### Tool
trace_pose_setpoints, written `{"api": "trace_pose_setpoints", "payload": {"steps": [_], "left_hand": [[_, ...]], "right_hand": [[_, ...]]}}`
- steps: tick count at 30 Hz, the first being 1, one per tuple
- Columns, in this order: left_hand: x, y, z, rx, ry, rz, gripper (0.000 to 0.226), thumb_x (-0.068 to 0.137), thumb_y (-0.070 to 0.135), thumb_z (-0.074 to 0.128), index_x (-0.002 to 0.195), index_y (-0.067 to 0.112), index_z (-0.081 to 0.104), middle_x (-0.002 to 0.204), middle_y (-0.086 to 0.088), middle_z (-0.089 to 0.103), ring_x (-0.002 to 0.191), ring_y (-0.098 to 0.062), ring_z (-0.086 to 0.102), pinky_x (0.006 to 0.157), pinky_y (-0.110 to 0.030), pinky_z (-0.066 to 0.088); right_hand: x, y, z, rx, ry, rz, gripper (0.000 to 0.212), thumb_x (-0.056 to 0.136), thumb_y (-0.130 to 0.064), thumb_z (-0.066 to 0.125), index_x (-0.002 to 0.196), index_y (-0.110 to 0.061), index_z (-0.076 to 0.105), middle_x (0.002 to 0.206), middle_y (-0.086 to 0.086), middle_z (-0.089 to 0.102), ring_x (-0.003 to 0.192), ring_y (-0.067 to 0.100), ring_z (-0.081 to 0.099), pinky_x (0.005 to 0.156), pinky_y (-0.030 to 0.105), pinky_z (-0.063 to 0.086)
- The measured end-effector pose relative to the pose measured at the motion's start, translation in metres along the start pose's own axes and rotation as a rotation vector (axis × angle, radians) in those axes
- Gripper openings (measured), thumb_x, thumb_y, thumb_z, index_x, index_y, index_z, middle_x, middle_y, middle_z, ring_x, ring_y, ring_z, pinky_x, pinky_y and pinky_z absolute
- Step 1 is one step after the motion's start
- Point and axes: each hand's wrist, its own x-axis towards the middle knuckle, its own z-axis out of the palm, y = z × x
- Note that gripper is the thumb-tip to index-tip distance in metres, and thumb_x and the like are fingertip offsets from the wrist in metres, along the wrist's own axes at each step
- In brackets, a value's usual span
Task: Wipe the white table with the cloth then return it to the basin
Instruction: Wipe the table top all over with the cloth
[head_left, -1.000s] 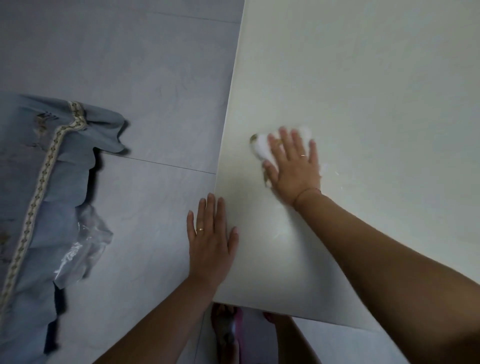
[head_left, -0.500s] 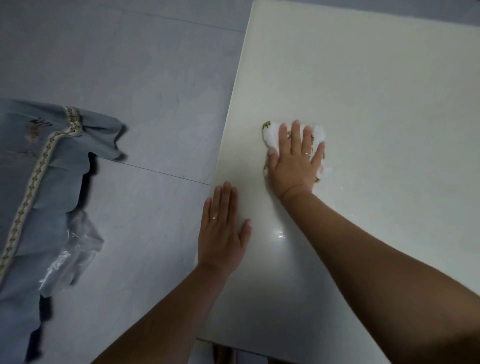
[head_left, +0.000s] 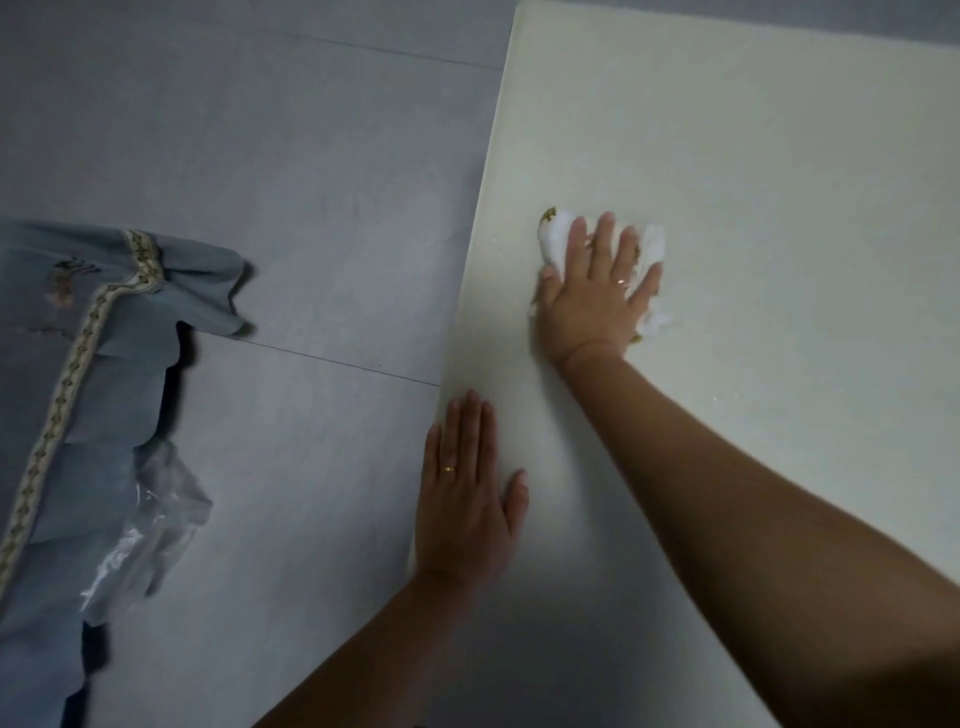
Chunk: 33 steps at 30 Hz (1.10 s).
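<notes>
Firmly, the right grip (head_left: 597, 296) presses a crumpled white cloth with yellowish print (head_left: 553, 241) onto the smooth white counter (head_left: 753, 156) near its left edge, fingers straight and spread; the left grip (head_left: 462, 499) lies flat on that edge, holding nothing.

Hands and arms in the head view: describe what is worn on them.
The left hand wears a gold ring on its ring finger. The right hand wears a thin band on its ring finger as well. The left forearm and the right forearm are bare: no sleeve, glove or watch shows.
</notes>
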Motion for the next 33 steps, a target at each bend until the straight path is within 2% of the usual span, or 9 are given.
{"api": "trace_pose_setpoints", "payload": {"steps": [3,7,9,13,15,20,22,28,33], "left_hand": [[0.001,0.001,-0.002,-0.006,-0.004,-0.008,0.069,0.095,0.043,0.034,0.15,0.004,0.021,0.159,-0.012,0.018,0.147,-0.027,0.015,0.119,-0.043,0.017],[0.001,0.002,-0.006,-0.023,-0.001,-0.008,0.067,0.094,0.042,0.036,0.148,0.003,0.027,0.157,-0.014,0.024,0.145,-0.03,0.021,0.117,-0.044,0.02],[0.001,0.003,-0.007,-0.035,-0.004,-0.005,0.067,0.094,0.041,0.036,0.148,0.003,0.028,0.156,-0.014,0.024,0.145,-0.03,0.022,0.117,-0.044,0.02],[0.008,0.002,-0.012,-0.061,0.001,0.007,0.067,0.094,0.041,0.036,0.148,0.003,0.026,0.157,-0.014,0.023,0.145,-0.028,0.02,0.118,-0.044,0.02],[0.023,0.002,-0.016,-0.08,0.026,-0.008,0.067,0.095,0.041,0.035,0.148,0.002,0.025,0.157,-0.014,0.022,0.146,-0.027,0.019,0.119,-0.044,0.019],[0.081,0.005,-0.026,-0.089,0.088,-0.016,0.066,0.096,0.041,0.033,0.149,0.002,0.023,0.158,-0.015,0.02,0.147,-0.027,0.014,0.12,-0.042,0.012],[0.102,0.008,-0.026,-0.075,0.085,0.015,0.067,0.096,0.041,0.033,0.149,0.002,0.023,0.158,-0.015,0.019,0.147,-0.028,0.013,0.12,-0.042,0.011],[0.122,0.015,-0.017,-0.016,0.047,0.038,0.069,0.097,0.045,0.031,0.151,0.003,0.018,0.159,-0.014,0.016,0.148,-0.026,0.01,0.12,-0.043,0.013],[0.123,0.014,-0.017,-0.051,0.089,0.022,0.068,0.095,0.043,0.038,0.147,0.001,0.028,0.154,-0.018,0.029,0.145,-0.028,0.022,0.12,-0.041,0.018]], "right_hand": [[-0.028,-0.032,0.012,-0.077,-0.031,-0.242,0.06,0.097,-0.043,0.022,0.151,-0.022,0.003,0.16,0.003,-0.002,0.146,0.029,-0.005,0.111,0.057,-0.011],[-0.007,0.004,-0.002,-0.152,-0.075,-0.62,0.058,0.098,-0.044,0.027,0.15,-0.027,0.008,0.16,-0.001,0.004,0.147,0.023,0.001,0.115,0.05,-0.005],[0.019,0.029,-0.011,-0.152,-0.054,-0.484,0.057,0.099,-0.043,0.025,0.15,-0.028,0.006,0.16,-0.002,0.001,0.147,0.02,-0.001,0.115,0.048,-0.005],[0.035,0.016,-0.014,0.001,-0.031,0.026,0.057,0.099,-0.041,0.019,0.151,-0.024,0.0,0.16,0.001,-0.006,0.146,0.025,-0.009,0.115,0.053,-0.008],[0.022,-0.007,-0.007,-0.045,-0.025,-0.068,0.058,0.099,-0.04,0.019,0.151,-0.022,0.0,0.16,0.003,-0.006,0.146,0.029,-0.008,0.113,0.056,-0.009],[0.027,0.015,-0.012,-0.151,-0.073,-0.645,0.057,0.098,-0.044,0.026,0.15,-0.027,0.011,0.16,0.0,0.006,0.147,0.024,0.002,0.115,0.051,-0.001],[0.049,0.04,-0.019,-0.172,-0.042,-0.626,0.057,0.098,-0.046,0.027,0.15,-0.028,0.012,0.16,-0.002,0.007,0.147,0.02,0.005,0.116,0.047,0.0],[0.064,0.012,-0.012,-0.039,0.016,-0.05,0.058,0.098,-0.043,0.022,0.15,-0.025,0.004,0.16,0.0,-0.002,0.146,0.025,-0.005,0.114,0.054,-0.008],[0.046,-0.027,-0.008,-0.076,-0.07,-0.51,0.056,0.098,-0.041,0.026,0.15,-0.028,0.011,0.16,-0.002,0.004,0.147,0.024,-0.001,0.114,0.053,-0.007]]}}
